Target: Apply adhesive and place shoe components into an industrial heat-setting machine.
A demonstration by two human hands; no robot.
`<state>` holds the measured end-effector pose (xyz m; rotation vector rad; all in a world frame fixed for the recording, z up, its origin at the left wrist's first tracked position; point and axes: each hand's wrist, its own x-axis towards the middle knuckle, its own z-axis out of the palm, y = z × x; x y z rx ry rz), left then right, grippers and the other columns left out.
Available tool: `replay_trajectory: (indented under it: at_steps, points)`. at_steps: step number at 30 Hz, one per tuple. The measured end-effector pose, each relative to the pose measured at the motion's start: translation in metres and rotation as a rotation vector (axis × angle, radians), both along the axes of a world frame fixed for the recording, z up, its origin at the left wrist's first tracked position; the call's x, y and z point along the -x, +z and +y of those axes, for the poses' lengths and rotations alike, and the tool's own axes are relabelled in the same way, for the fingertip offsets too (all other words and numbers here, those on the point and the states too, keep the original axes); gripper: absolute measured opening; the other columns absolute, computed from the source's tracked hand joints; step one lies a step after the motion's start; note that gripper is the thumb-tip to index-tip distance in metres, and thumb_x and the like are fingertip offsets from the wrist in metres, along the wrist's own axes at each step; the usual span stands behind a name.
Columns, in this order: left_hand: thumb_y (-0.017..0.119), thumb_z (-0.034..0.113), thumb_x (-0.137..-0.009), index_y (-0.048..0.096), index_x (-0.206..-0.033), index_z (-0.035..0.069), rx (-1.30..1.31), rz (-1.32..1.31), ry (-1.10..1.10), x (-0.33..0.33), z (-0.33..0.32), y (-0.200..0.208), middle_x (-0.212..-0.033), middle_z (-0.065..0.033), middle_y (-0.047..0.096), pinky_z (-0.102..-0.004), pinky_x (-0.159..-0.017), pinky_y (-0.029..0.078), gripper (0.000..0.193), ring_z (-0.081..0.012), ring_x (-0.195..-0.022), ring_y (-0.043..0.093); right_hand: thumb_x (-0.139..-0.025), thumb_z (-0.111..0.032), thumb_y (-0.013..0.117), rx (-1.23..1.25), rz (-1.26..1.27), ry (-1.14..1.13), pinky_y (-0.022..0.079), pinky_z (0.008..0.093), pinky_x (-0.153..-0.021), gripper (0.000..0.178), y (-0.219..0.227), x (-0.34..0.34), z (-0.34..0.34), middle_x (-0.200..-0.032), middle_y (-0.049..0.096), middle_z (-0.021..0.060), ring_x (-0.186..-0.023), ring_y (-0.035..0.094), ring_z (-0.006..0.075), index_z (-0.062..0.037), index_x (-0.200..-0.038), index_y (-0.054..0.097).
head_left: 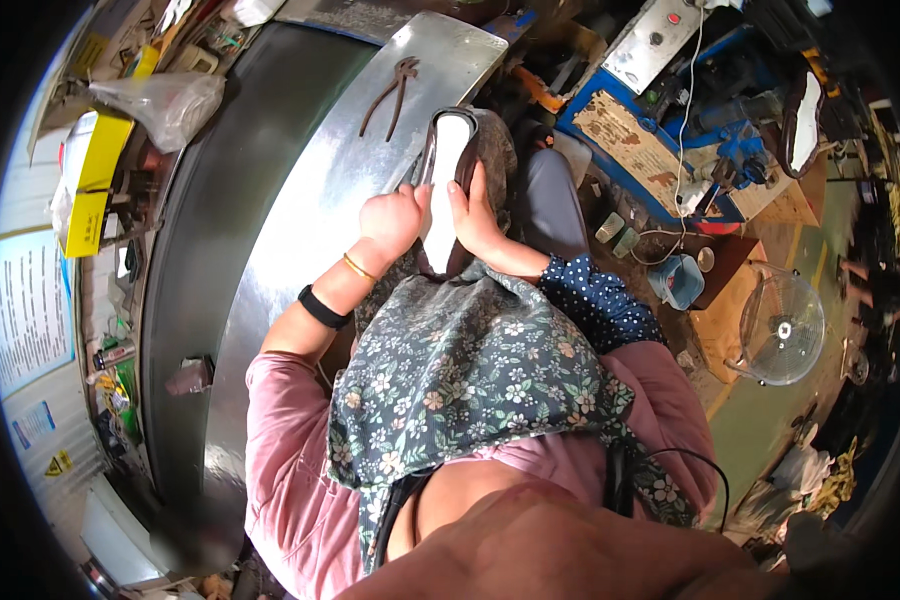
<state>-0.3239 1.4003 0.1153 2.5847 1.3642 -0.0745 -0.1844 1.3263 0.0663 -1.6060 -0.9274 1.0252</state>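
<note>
A dark brown shoe upper (466,193) lies sole side up over my lap, its long white bottom (444,205) facing me. My right hand (480,218) grips its right side, the fingers along the dark edge and the thumb on the white bottom. Against the left edge, my left hand (391,221) is curled into a fist, its thumb side touching the shoe; whatever it may hold is hidden. A pair of rusty pincers (398,92) rests on the shiny metal bench top (315,190), beyond my left hand.
Left of the bench runs a dark conveyor belt (205,230), with a small dark block (189,376) on it. A blue machine (738,150) and another white-bottomed shoe (802,124) are at the right. Lower down stand a blue bucket (678,282) and a round fan (782,328).
</note>
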Motion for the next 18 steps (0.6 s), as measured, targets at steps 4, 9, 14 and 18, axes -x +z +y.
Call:
replay_trajectory:
  at_steps: [4, 9, 14, 18]
  points:
    - [0.059, 0.038, -0.093, 0.029, -0.138, -0.005, 0.393, -0.63, 0.054, 0.022, -0.03, -0.028, -0.103, -0.0245, 0.063, -0.0381, -0.083, 0.051, 0.069, -0.0322, -0.097, 0.065, -0.102, -0.035, 0.043, -0.22, 0.19, 0.059, 0.023, 0.0379, -0.114, 0.07, -0.018, -0.007, 0.011, -0.152, 0.022, 0.0279, -0.142, 0.024, 0.0354, 0.0058, -0.148, 0.01]
    - [0.054, 0.016, -0.097, 0.047, -0.133, -0.003, 1.153, -1.332, 0.467, 0.028, -0.002, 0.009, -0.117, -0.0083, 0.061, -0.0299, -0.092, 0.047, 0.041, -0.0154, -0.105, 0.058, -0.098, -0.052, 0.045, 0.171, 0.426, 0.359, 0.053, 0.0334, -0.087, 0.08, 0.053, -0.047, 0.038, -0.152, 0.029, 0.0199, -0.13, 0.044, 0.0301, -0.0032, -0.152, 0.014]
    - [0.062, 0.028, -0.092, 0.045, -0.137, 0.002, 0.287, -0.792, 0.292, 0.116, 0.045, -0.007, -0.101, -0.0134, 0.068, -0.0343, -0.063, 0.054, 0.055, -0.0246, -0.075, 0.068, -0.092, -0.028, 0.063, -0.093, -0.288, 0.329, 0.054, 0.0332, -0.074, 0.039, 0.113, -0.236, 0.062, -0.106, 0.069, 0.0135, -0.084, 0.067, 0.018, -0.0009, -0.12, 0.062]
    - [0.068, 0.03, -0.082, 0.034, -0.146, 0.013, 0.027, -0.064, -0.072, 0.144, -0.017, 0.004, -0.143, -0.0291, 0.037, -0.0478, -0.089, 0.05, 0.074, -0.0451, -0.114, 0.055, -0.085, -0.024, 0.06, 0.097, -1.525, -0.194, 0.053, 0.0403, -0.079, 0.026, 0.198, -0.411, -0.006, -0.085, 0.069, 0.0135, -0.085, 0.065, 0.0342, -0.0079, -0.103, 0.069]
